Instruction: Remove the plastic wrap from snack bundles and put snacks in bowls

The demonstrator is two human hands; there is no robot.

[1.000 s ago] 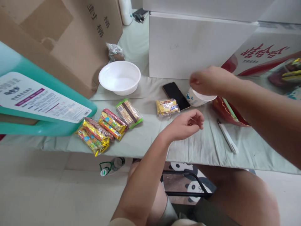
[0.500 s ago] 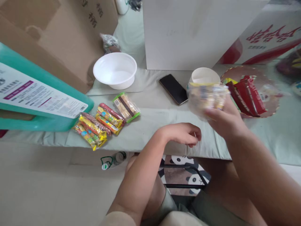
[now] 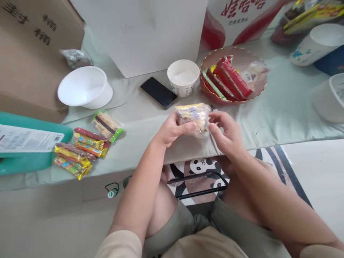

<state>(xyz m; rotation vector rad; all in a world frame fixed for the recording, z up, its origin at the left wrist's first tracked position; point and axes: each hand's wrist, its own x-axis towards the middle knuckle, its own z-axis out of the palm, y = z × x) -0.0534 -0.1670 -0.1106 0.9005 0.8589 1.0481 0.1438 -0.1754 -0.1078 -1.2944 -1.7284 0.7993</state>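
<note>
My left hand is closed around a clear-wrapped snack packet with a yellow edge and blue print, its thumb lying across the front. My right hand is at the packet's right end, its thumb and fingers apart; whether the fingertips touch the wrapper I cannot tell. Behind the packet stand a white paper bowl and a dark phone. A pinkish gold-rimmed bowl holds red and green wrapped bars, just beyond my right hand.
Several yellow-wrapped sausages and a green-edged snack lie left, near a white plastic bowl and green jug. Cardboard and white boxes stand behind. Paper cups stand right. The table's front edge is close.
The packet came from my right hand into my left, moving toward the table's front. My left hand rose to grip it; my right hand let go. The view swung right.
</note>
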